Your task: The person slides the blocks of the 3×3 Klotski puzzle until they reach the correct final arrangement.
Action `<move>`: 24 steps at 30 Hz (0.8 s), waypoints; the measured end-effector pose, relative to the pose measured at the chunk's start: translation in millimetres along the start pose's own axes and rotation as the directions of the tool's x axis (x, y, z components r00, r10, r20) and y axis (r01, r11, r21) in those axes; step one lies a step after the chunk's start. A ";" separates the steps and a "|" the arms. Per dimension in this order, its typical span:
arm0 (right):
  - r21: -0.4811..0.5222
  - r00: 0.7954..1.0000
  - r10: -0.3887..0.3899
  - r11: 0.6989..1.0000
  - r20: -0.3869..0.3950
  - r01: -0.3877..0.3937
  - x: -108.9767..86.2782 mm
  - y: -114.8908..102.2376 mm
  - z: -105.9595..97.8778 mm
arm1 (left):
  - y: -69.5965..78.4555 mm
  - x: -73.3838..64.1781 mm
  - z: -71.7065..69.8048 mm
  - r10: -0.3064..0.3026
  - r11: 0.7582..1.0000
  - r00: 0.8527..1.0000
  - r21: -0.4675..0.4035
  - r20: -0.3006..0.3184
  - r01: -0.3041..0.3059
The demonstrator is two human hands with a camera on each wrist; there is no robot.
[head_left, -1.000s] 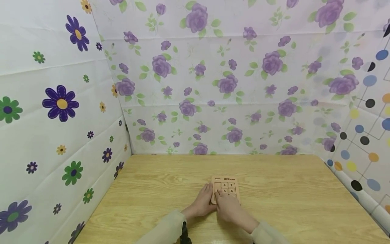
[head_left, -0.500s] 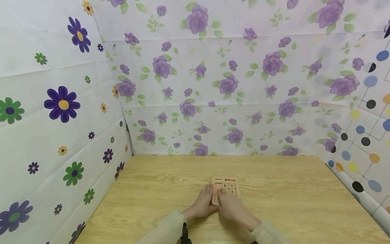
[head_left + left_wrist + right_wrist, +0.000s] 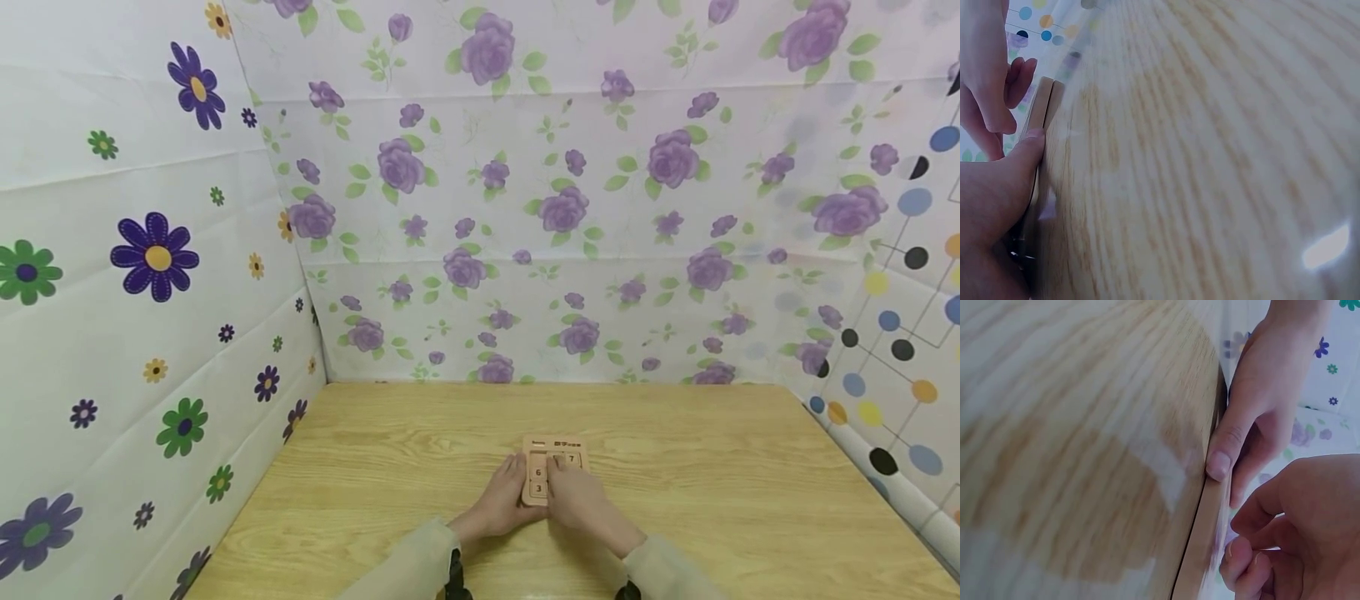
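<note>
A pale wooden number slide puzzle [image 3: 555, 442] lies on the table, with tiles 6, 3 and 7 in sight and a bare slot at its upper left. My left hand [image 3: 501, 497] grips it, fingers along the left side and thumb on the near edge; the left wrist view shows that thumb [image 3: 1025, 153] against the puzzle's side. Over the middle column, my right hand [image 3: 581, 497] has a fingertip at the top-row tile and hides the lower right tiles. In the right wrist view, the other fingers of the right hand [image 3: 1310, 519] curl above the board.
The wood-grain table [image 3: 360, 467] extends around the puzzle on all sides. Behind it hangs a purple-flowered sheet [image 3: 562, 208]. A daisy-patterned sheet [image 3: 135, 325] stands at the left, a dotted one [image 3: 907, 350] at the right.
My right fingertip has shifted right, from the left column to the middle one. Tiles 6 and 3 now show; 8, 5 and 4 are covered. The left hand keeps its hold.
</note>
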State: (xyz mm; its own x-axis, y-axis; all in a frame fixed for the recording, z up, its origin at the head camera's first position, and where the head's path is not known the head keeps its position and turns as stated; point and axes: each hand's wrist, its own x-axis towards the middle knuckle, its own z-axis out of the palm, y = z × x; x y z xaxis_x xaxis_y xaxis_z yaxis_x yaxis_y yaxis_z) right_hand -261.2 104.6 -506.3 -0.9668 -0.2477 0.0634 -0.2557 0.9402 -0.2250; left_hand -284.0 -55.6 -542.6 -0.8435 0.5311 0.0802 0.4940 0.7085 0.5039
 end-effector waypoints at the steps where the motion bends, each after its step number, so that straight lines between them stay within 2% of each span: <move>1: -0.006 1.000 -0.005 1.000 -0.006 0.005 0.3 0.4 0.1 | -0.3 0.1 0.3 0.003 1.000 1.000 -0.001 0.000 -0.003; 24: -0.042 1.000 -0.002 0.999 0.006 0.002 3.2 -1.1 6.1 | 0.2 -0.9 0.4 0.011 0.999 1.000 0.043 -0.004 -0.011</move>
State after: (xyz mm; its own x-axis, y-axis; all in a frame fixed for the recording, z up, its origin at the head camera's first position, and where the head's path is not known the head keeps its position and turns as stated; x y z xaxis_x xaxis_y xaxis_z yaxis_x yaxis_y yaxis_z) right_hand -264.0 101.4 -511.7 -0.9663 -0.2506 0.0583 -0.2571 0.9488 -0.1836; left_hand -283.1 -55.8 -542.9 -0.8388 0.5371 0.0893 0.5119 0.7220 0.4654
